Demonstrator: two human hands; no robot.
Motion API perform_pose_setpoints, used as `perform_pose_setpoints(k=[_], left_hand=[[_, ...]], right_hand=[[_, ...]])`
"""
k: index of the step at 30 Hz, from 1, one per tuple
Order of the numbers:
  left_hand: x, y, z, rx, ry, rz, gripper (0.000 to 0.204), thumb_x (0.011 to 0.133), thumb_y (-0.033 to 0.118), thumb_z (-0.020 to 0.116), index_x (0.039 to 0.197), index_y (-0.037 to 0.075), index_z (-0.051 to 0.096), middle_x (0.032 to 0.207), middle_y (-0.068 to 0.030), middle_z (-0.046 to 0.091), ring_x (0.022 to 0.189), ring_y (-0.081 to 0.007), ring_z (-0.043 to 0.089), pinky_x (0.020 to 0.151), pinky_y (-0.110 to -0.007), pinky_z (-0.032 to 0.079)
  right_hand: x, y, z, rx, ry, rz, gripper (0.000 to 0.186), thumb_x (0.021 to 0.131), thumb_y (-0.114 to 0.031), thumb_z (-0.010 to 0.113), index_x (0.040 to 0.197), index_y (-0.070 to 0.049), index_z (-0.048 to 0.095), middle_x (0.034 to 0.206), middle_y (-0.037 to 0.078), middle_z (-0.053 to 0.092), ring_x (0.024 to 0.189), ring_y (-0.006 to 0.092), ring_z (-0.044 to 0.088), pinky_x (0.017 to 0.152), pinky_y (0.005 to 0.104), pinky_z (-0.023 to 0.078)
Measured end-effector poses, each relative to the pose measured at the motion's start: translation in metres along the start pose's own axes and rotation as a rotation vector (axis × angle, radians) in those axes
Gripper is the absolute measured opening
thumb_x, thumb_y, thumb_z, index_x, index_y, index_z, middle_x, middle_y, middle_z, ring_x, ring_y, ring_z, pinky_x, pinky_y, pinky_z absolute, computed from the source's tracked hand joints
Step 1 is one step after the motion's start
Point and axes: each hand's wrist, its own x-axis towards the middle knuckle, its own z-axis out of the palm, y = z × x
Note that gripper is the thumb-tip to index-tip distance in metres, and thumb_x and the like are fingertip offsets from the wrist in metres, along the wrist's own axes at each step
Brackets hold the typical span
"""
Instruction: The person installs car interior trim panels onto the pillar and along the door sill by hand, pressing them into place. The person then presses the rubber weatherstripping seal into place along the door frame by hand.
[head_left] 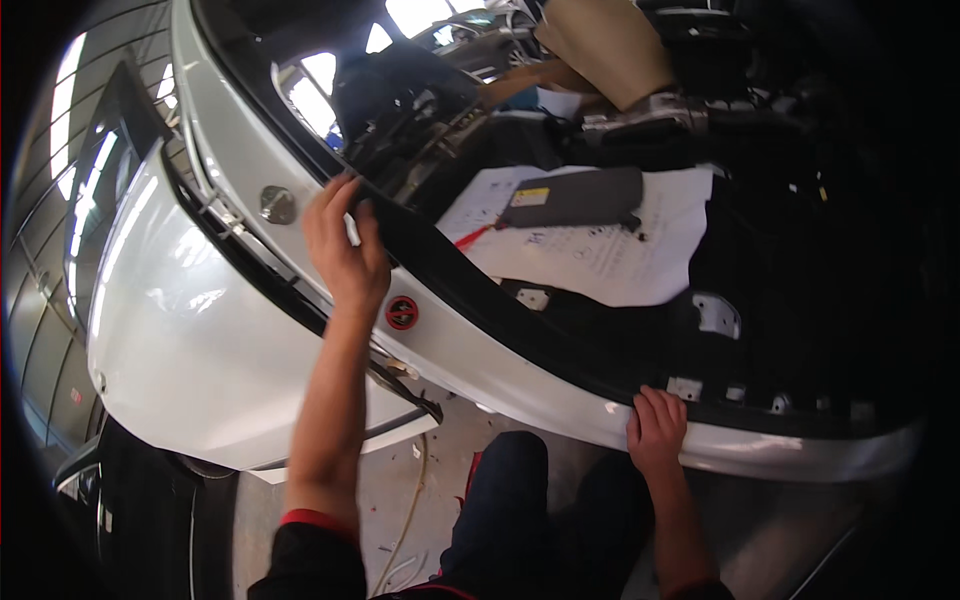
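Observation:
A white car's door opening lies before me, edged by a black rubber door seal (500, 328). My left hand (345, 245) is closed at the seal on the door pillar (235, 130), its thumb and fingers curled around the edge. A small white patch shows between thumb and fingers; I cannot tell if it is an object or the paint behind. Lower right, my right hand (658, 428) has its fingers bent over the seal along the white door sill (565, 412). Below my left hand, a round red-and-black sticker (402, 313) sits on the pillar.
The open white car door (190, 330) stands at left. Inside the stripped cabin, a printed paper floor mat (640, 275) bears a dark grey pouch (575, 197) with a red strap. Brown cardboard (610, 50) lies farther in. Metal brackets (716, 315) dot the floor. A hose (415, 490) runs below.

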Motion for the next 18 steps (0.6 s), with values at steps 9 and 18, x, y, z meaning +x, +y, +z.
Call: perform_pose_setpoints(k=[9, 18], left_hand=[[0.025, 0.013, 0.015, 0.314, -0.630, 0.400, 0.047, 0.088, 0.031, 0.067, 0.129, 0.009, 0.061, 0.142, -0.0113, 0.053, 0.142, -0.0319, 0.037, 0.120, -0.054, 0.017], [-0.036, 0.069, 0.069, 0.369, -1.013, 0.573, 0.058, 0.094, 0.042, 0.055, 0.144, 0.013, 0.049, 0.153, -0.0119, 0.041, 0.148, -0.0329, 0.024, 0.119, -0.058, 0.015]], right_hand=[[0.001, 0.003, 0.002, -0.038, 0.005, 0.026, 0.031, 0.075, -0.005, 0.067, 0.106, -0.002, 0.065, 0.114, 0.013, 0.064, 0.107, 0.0317, 0.059, 0.096, 0.0471, 0.043], [-0.007, -0.004, -0.007, -0.051, -0.061, 0.066, 0.031, 0.076, -0.008, 0.064, 0.106, -0.001, 0.063, 0.112, 0.016, 0.061, 0.105, 0.0365, 0.056, 0.097, 0.0519, 0.040]])
